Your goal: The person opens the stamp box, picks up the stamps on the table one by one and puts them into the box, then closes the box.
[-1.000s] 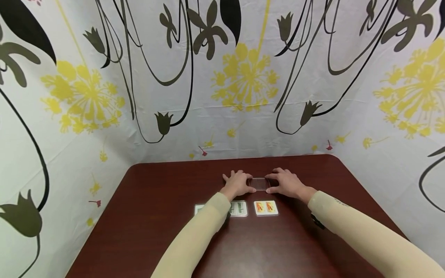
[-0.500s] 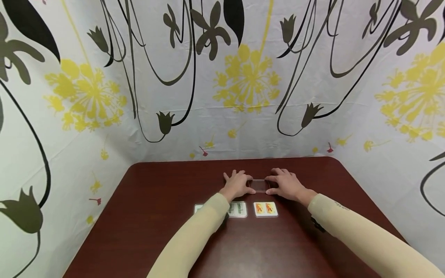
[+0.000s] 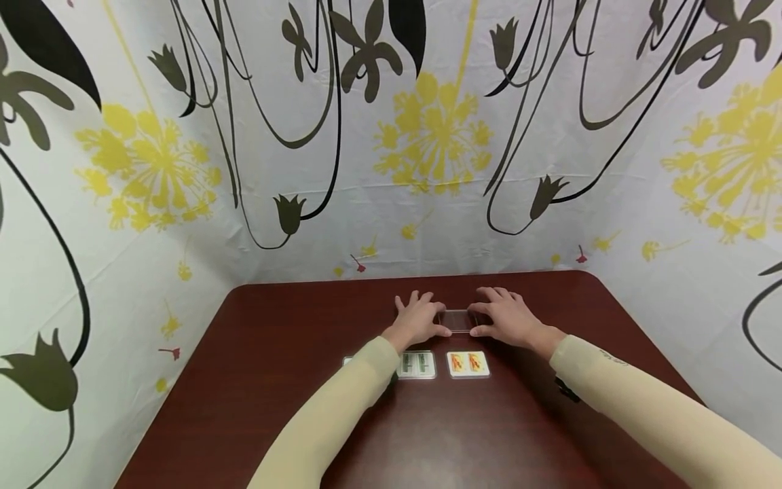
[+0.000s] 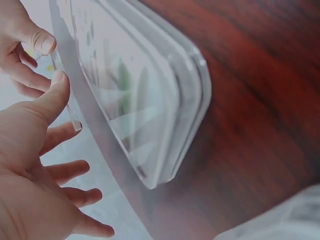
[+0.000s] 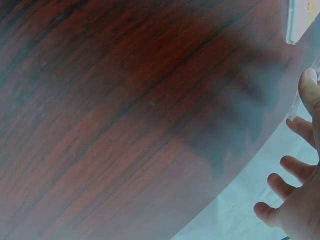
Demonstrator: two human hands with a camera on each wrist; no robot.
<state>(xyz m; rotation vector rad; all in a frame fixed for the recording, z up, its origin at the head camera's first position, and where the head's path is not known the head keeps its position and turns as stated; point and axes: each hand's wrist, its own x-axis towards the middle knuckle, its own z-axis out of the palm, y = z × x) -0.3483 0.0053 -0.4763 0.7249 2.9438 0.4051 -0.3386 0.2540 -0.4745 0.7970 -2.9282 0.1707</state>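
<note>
Near the table's far side, a thin clear plastic plate or cover (image 3: 457,321) spans the gap between both hands. My left hand (image 3: 418,321) pinches its left end between thumb and index finger, the other fingers spread. At the opposite end, my right hand (image 3: 510,320) pinches it likewise; in the right wrist view its remaining fingers stay apart from the plastic. Closer to me lie a clear case with two orange-yellow pictures (image 3: 468,365) and a case with green print (image 3: 418,365). The left forearm covers part of the green one. In the left wrist view this clear case (image 4: 145,95) looks thick and blurred.
A sliver of another pale case (image 3: 347,360) shows left of the left sleeve, mostly hidden. The dark red-brown wooden table (image 3: 275,380) has rounded far corners. A white cloth with flower prints (image 3: 366,224) hangs right behind its far edge and along both sides.
</note>
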